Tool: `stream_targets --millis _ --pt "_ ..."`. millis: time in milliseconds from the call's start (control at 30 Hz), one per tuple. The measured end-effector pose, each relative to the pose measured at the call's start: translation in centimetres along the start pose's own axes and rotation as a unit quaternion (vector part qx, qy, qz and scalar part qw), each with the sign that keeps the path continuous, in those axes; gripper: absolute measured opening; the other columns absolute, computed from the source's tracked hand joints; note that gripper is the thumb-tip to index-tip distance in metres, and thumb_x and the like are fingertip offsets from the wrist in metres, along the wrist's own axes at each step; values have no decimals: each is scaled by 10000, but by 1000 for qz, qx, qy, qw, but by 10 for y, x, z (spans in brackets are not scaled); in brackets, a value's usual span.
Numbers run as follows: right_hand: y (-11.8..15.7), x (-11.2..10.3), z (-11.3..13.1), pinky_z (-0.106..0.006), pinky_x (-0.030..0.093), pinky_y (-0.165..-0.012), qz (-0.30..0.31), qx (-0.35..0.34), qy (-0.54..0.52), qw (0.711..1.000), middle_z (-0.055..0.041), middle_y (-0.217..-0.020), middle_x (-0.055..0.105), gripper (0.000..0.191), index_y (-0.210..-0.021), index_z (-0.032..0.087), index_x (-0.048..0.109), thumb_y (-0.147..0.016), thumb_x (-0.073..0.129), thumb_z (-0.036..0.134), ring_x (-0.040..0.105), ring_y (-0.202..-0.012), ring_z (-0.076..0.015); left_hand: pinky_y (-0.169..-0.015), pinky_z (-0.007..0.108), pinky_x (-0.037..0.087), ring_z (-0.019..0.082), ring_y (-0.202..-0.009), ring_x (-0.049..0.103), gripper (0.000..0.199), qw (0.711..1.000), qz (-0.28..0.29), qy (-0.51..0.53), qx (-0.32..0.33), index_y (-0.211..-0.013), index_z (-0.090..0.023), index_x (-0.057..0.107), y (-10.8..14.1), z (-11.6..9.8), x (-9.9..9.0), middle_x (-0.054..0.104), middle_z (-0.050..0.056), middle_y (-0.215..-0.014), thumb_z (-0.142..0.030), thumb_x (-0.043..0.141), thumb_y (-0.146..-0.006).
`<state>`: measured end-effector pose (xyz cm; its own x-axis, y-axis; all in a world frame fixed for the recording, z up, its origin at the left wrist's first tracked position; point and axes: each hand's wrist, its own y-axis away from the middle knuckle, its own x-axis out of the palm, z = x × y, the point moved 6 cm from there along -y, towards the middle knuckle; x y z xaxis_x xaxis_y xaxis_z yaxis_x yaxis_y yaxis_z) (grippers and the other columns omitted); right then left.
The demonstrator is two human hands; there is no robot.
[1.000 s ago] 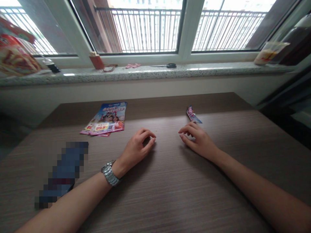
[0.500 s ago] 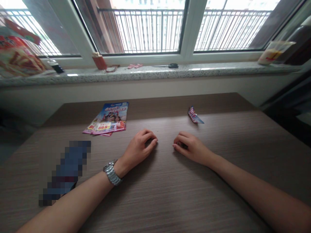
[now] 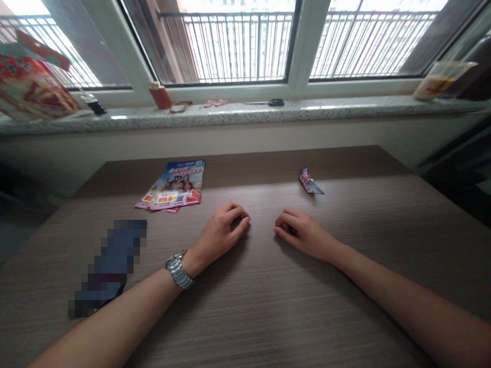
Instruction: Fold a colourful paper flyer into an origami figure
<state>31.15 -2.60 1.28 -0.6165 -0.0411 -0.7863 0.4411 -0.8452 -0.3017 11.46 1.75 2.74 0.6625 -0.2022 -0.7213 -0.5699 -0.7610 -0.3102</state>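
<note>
My left hand (image 3: 222, 231), a metal watch (image 3: 180, 269) at its wrist, rests on the brown wood-grain table (image 3: 245, 317) left of the middle. Its fingers are loosely curved, the thumb is apart from them, and nothing shows in it. Across a small gap lies my right hand (image 3: 303, 232), also loosely bent with a space between thumb and fingers and no object visible. Beyond it sits a small folded piece of printed paper (image 3: 308, 181). Overlapping colourful leaflets (image 3: 180, 184) lie up and left of my left hand.
A pixelated dark blue item (image 3: 115, 263) lies beside my left forearm. On the stone windowsill (image 3: 238, 117) are a red case (image 3: 160, 96), pink pieces (image 3: 216, 103), scissors (image 3: 275, 102), a small dark bottle (image 3: 95, 106), a large food bag (image 3: 34, 87) and a plastic cup (image 3: 437, 84).
The view has shifted slightly, so the leaflets, folded paper and sill items appear a little farther right. Both hands keep their places and loose curl.
</note>
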Motion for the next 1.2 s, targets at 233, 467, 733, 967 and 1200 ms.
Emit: stream_targets --millis 233,467,733,967,1200 --pt "0 0 0 -312 415 -719 3 0 0 1000 -31 -826 578 89 -885 214 602 -972 581 210 541 -810 -195 -955 387 508 226 -1039 631 177 999 1 -29 -13 -1085 -220 677 1 2 -11 634 81 -1112 -292 549 -987" --pt "1 1 -2 -308 419 -717 4 -1 -9 1000 -33 -838 577 74 -900 211 608 -969 582 214 543 -812 -191 -1013 456 496 280 -1119 604 293 986 -30 -166 -9 -1221 -180 634 1 14 -47 611 120 -1189 -321 544 -981" --pt "1 2 -3 -305 419 -707 2 -7 -2 1000 -32 -816 575 88 -885 211 606 -968 577 216 547 -801 -192 -1033 489 482 333 -1135 601 325 944 -66 -318 -58 -1231 -183 626 17 60 -93 608 151 -1217 -332 476 -983" --pt "0 0 0 -311 418 -713 2 -5 -4 1000 -33 -814 575 99 -878 210 600 -973 569 214 541 -801 -194 -1015 476 489 344 -1179 617 373 921 -9 -382 -75 -1291 -168 576 31 80 -86 655 167 -1258 -368 460 -998" --pt "0 0 0 -308 413 -707 1 -7 -6 1000 -32 -814 572 97 -882 209 602 -973 566 215 538 -798 -193 -954 477 517 361 -1116 672 413 933 -12 -354 -68 -1329 -182 596 36 68 -84 702 165 -1228 -386 533 -976"
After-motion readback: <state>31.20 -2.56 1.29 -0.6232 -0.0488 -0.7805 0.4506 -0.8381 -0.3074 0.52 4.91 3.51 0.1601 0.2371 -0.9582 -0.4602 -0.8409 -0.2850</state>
